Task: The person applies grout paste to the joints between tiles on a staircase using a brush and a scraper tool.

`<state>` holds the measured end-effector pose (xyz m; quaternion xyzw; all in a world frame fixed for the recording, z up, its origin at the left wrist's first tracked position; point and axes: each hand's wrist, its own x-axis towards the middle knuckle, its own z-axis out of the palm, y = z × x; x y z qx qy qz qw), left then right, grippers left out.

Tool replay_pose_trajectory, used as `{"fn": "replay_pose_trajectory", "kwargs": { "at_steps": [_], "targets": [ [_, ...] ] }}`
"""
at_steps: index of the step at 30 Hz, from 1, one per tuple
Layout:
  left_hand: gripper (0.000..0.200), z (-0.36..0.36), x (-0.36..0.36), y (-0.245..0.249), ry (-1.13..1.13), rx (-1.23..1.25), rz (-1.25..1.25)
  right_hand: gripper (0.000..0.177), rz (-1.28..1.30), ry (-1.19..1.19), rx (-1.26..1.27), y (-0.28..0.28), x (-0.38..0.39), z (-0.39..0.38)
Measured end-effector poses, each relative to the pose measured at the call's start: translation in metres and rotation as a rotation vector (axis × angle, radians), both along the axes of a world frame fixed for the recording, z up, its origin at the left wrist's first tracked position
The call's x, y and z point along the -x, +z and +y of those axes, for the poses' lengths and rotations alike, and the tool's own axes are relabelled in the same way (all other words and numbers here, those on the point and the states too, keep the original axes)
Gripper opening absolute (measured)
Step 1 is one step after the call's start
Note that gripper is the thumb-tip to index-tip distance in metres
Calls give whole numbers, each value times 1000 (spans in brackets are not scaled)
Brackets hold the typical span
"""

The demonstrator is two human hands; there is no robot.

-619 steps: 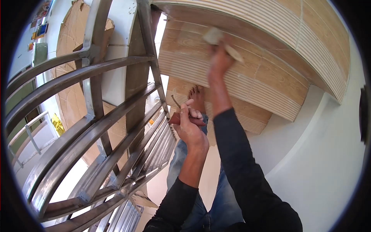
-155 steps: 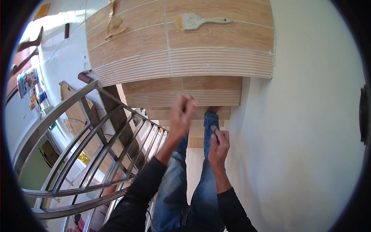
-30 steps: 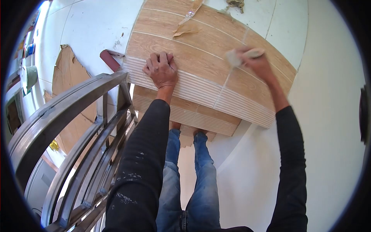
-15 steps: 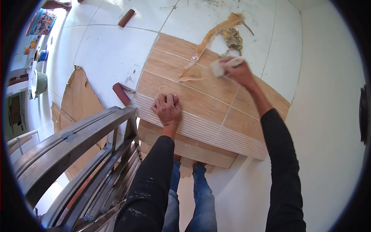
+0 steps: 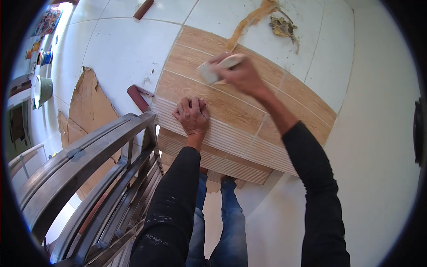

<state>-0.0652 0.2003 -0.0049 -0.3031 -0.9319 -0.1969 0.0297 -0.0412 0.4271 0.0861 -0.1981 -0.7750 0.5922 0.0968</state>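
Note:
My right hand (image 5: 242, 78) is shut on a paintbrush (image 5: 208, 72) with pale bristles and a light handle. Motion blurs it over the wood-look tiles (image 5: 178, 80) of the top step. My left hand (image 5: 192, 116) rests with curled fingers on the step's ribbed front edge (image 5: 231, 138); whether something is under the fingers I cannot make out. Beyond the brush, a crumpled strip of brown tape (image 5: 249, 22) runs onto the white floor, its near end hidden by my right hand. Right of the strip lies a clump of yellowish-grey debris (image 5: 283, 27).
A metal railing (image 5: 102, 138) rises close by on the left. Past it lie torn cardboard (image 5: 91, 95) and a dark red rolled piece (image 5: 138, 99); another red piece (image 5: 143, 9) lies farther off. A bucket (image 5: 43, 91) stands far left. A white wall (image 5: 373, 147) borders the right.
My right hand has swept the brush left and nearer across the tiles. The debris clump lies farther right from the tape strip. My left hand stays on the step's edge. The view has shifted slightly.

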Motion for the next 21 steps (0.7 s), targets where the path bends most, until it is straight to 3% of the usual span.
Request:
{"fn": "replay_pose_trajectory", "kwargs": {
  "at_steps": [3,7,12,13,16,19,21],
  "targets": [
    [15,-3,0,-2,0,14,13,25,-208,-3,-56,-13,8,-2],
    [14,-1,0,-4,7,21,21,24,-121,-255,9,-47,-20,77],
    [13,-2,0,0,0,31,10,28,-195,-494,-331,-22,-45,171],
    [13,-2,1,-1,-1,25,12,29,-166,-534,-271,-5,-48,172],
    [13,-3,0,-1,-3,17,-1,29,-175,-465,-127,31,-83,160],
    [13,-1,1,0,-2,15,-12,31,-545,-44,12,45,-122,128],
    [13,-3,1,0,-5,27,-19,29,-619,93,-20,15,-142,136]
  ]
}}
